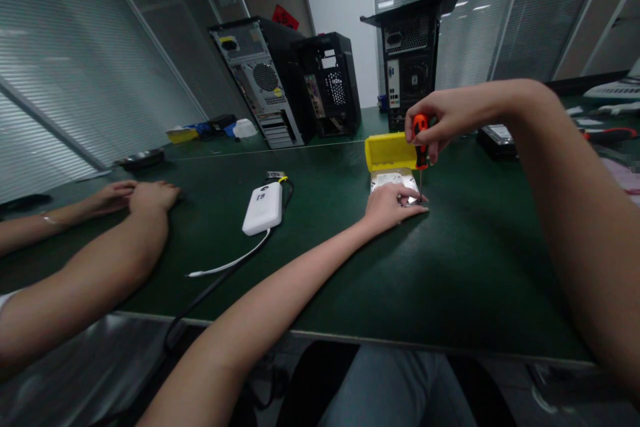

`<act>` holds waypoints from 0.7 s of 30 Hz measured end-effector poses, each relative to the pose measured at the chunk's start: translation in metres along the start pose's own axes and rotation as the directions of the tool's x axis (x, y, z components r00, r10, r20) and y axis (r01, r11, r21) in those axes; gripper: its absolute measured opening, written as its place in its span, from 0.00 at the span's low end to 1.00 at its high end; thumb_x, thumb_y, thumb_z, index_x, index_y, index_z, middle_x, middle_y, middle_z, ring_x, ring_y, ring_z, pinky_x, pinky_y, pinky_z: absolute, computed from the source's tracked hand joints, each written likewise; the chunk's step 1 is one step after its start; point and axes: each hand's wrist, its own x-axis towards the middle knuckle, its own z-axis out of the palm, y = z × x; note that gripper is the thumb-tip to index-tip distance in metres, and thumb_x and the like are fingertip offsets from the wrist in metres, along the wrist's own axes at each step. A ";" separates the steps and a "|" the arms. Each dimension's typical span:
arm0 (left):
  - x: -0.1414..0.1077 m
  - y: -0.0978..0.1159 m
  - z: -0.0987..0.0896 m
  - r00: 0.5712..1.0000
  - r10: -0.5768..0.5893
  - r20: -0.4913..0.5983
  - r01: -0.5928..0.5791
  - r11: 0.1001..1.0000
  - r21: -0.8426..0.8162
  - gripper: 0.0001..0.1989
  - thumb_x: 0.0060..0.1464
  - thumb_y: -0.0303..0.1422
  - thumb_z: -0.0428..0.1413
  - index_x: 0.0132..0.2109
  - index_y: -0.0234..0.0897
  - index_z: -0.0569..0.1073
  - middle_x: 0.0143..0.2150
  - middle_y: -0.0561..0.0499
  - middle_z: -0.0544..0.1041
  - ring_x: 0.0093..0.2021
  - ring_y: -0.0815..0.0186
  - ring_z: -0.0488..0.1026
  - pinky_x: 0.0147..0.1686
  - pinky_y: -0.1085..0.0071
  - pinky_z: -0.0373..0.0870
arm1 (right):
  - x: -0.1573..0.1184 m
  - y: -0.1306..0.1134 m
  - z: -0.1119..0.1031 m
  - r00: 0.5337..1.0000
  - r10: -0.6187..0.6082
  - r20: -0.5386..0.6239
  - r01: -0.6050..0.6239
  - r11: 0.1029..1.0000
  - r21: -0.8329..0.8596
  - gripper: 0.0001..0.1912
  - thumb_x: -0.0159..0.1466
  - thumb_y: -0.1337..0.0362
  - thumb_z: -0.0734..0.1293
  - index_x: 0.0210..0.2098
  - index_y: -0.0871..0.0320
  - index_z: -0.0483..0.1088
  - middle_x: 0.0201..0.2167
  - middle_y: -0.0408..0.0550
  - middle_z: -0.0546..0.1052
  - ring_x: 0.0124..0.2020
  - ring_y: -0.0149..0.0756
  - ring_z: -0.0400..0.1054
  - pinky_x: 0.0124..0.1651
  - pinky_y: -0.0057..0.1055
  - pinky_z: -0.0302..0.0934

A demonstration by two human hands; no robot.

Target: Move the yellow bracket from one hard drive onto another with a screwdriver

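A silver hard drive (pixel 396 178) lies flat on the green table, right in front of an open yellow plastic case (pixel 390 151). Bent over the drive's near side, my left hand (pixel 387 208) grips it with thumb and fingers by its near right corner. My right hand (pixel 433 121) is closed around the orange and black handle of a screwdriver (pixel 421 160). The screwdriver stands upright, its thin shaft reaching down to the drive's right corner beside my left fingertips. Whether its tip sits in a screw is too small to tell.
A white power bank (pixel 263 208) with cables lies left of my left arm. Another person's forearms (pixel 125 240) rest at the table's left. Computer towers (pixel 270 80) stand at the back, another tower (pixel 410 60) behind the yellow case. A black drive (pixel 497 140) lies beyond my right forearm.
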 end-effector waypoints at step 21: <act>0.001 0.001 0.002 0.999 -0.032 -0.003 0.032 0.999 0.013 0.18 0.48 0.46 0.57 0.44 0.44 0.78 0.30 0.51 0.73 0.33 0.65 0.66 0.32 0.72 0.58 | 0.004 0.002 0.001 0.999 -0.045 -0.009 0.044 0.999 -0.023 0.20 0.57 0.48 0.64 0.43 0.53 0.70 0.38 0.45 0.77 0.38 0.38 0.73 0.37 0.33 0.69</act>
